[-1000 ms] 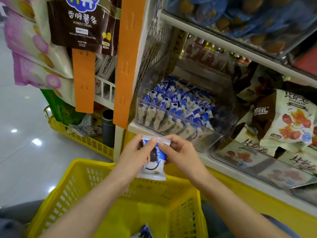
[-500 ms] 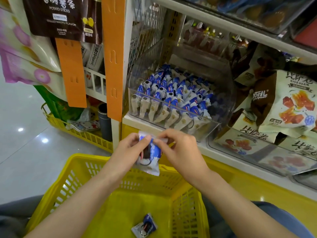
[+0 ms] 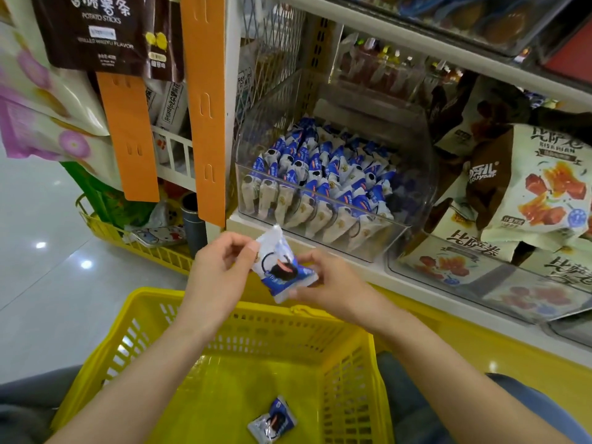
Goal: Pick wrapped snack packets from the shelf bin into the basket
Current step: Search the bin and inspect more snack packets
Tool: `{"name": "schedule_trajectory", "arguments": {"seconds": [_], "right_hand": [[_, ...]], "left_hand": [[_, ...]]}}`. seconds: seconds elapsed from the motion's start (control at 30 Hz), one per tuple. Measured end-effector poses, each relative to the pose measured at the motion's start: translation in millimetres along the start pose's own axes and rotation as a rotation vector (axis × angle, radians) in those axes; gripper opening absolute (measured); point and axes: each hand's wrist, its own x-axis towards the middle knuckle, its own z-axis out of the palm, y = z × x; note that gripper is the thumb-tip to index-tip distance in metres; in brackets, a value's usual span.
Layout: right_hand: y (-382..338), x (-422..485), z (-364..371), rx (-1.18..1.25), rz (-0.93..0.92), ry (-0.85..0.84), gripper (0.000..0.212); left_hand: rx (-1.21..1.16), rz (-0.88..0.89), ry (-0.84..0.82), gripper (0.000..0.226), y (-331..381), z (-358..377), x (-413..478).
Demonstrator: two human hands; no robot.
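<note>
Both hands out in front of shelf (image 3: 362, 267), above far rim of yellow basket (image 3: 153, 294).

Left hand (image 3: 221, 270): fingers curled, thumb and fingertips pinching upper left side of a blue-and-white packet (image 3: 282, 267).

Right hand (image 3: 333, 283): fingers curled, pinching the packet's lower right end.

Packet is held between the two hands, tilted, its crimped top end pointing up toward the shelf edge. It is clear of the basket and just below the bin (image 3: 419, 161).

Bin: clear plastic, on the shelf, open at top. Rows of matching packets (image 3: 320, 168) stand inside, leaning against front wall.

Basket floor: second packet (image 3: 272, 419) lies flat near the right wall.

Surroundings: two orange strips (image 3: 205, 107) hang left of the bin. A dark potato-stick bag (image 3: 96, 30) is at top left. Larger cream snack bags (image 3: 544, 184) are piled on the shelf right of the bin. Glossy grey floor (image 3: 38, 283) at left. Another yellow basket (image 3: 144, 248) sits low beside the shelf post.
</note>
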Motion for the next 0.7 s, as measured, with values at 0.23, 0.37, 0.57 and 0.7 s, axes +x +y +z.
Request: {"name": "schedule_trajectory", "arguments": {"seconds": [0.23,0.37,0.57,0.7], "right_hand": [[0.2,-3.1,16.3,0.049,-0.308,0.237,0.005],[-1.2,-1.2,13.7,0.186,-0.245,0.248,0.009],[-2.7,-4.3,15.9,0.101,-0.314,0.272,0.006],[-3.2,-8.3,12.5,-0.225,-0.449,0.379,0.009]], "left_hand": [[0.21,0.204,-0.112,0.01,1.3,2.9,-10.3],[0.105,0.099,-0.136,0.007,3.5,4.4,-10.4],[0.025,0.017,-0.193,0.019,3.9,2.2,-8.3],[0.008,-0.001,-0.222,0.018,3.5,2.7,-7.4]]}}
